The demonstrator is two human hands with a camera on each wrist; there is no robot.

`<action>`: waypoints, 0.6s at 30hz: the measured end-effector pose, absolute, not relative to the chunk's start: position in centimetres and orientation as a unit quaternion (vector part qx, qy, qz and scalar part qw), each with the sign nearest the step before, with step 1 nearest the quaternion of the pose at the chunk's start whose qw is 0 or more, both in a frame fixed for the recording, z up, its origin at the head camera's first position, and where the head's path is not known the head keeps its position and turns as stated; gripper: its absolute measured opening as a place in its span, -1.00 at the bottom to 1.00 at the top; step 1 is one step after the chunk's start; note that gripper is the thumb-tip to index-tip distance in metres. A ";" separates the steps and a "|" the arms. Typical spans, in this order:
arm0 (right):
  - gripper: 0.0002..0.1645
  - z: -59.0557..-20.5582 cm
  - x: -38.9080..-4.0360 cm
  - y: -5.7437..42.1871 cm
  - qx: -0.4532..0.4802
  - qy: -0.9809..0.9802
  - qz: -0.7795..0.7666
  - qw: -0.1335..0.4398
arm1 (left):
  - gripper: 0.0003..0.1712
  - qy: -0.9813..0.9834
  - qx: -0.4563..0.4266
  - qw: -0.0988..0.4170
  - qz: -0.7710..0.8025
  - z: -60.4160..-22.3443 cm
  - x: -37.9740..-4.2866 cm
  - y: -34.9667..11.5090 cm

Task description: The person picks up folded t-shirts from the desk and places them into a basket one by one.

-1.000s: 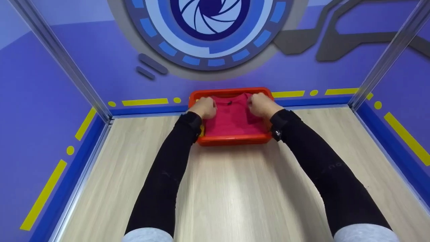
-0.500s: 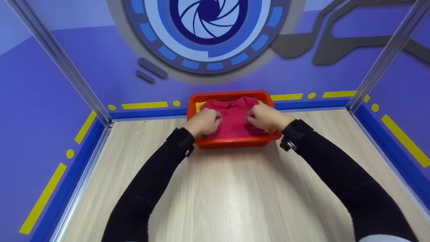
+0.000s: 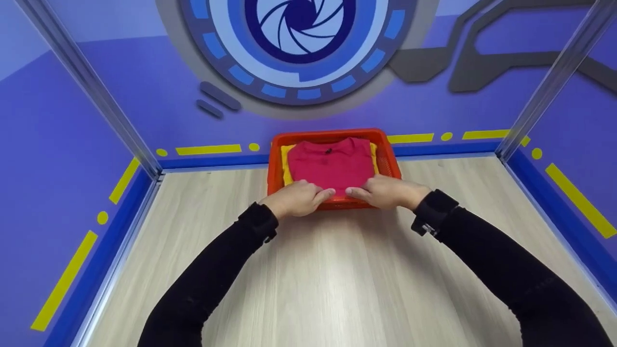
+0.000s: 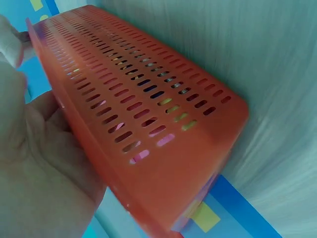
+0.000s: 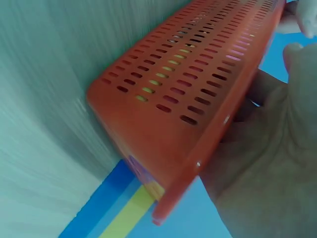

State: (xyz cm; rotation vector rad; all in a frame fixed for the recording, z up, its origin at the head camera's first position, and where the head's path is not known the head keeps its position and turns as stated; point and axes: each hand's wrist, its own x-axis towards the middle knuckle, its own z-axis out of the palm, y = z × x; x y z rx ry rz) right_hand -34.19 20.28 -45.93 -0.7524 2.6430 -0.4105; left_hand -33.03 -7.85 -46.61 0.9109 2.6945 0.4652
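Note:
A red plastic basket [image 3: 391, 166] stands against the back wall. Inside lies a folded pink-red shirt [image 3: 332, 166], neckline toward the wall, with yellow cloth [image 3: 286, 168] showing beneath its sides. My left hand [image 3: 295, 198] and right hand [image 3: 389, 192] are both at the basket's front rim, thumbs stretched toward each other over the shirt's near edge. In the left wrist view, the left palm [image 4: 47, 168] is beside the rim and its fingers pass behind it to the inner side. The right palm [image 5: 262, 163] is placed likewise in the right wrist view; fingertips are hidden.
A light wood tabletop [image 3: 318, 279] stretches in front of the basket. Purple-blue printed panels [image 3: 231, 130] enclose the back and both sides, with metal posts [image 3: 549, 82] at the corners. The basket's slotted front wall [image 4: 148, 171] shows pink and yellow cloth through its holes.
Both hands have come from the shirt's upper corners, down over its middle, to the front rim. The shirt's shoulders and the yellow cloth at the sides are now uncovered.

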 end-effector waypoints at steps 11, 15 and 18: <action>-0.35 -47.0 -33.3 19.8 -0.291 0.940 -0.171 0.051 | -0.49 0.935 0.309 0.081 0.151 -46.6 -32.7 -8.2; -0.57 -46.2 -32.2 20.1 -0.301 0.933 -0.189 -0.064 | -0.62 0.941 0.299 0.009 0.158 -45.5 -31.8 -8.8; -0.70 -44.7 -31.3 20.6 -0.292 0.920 -0.218 -0.141 | -0.63 0.942 0.283 -0.058 0.170 -44.0 -30.9 -9.3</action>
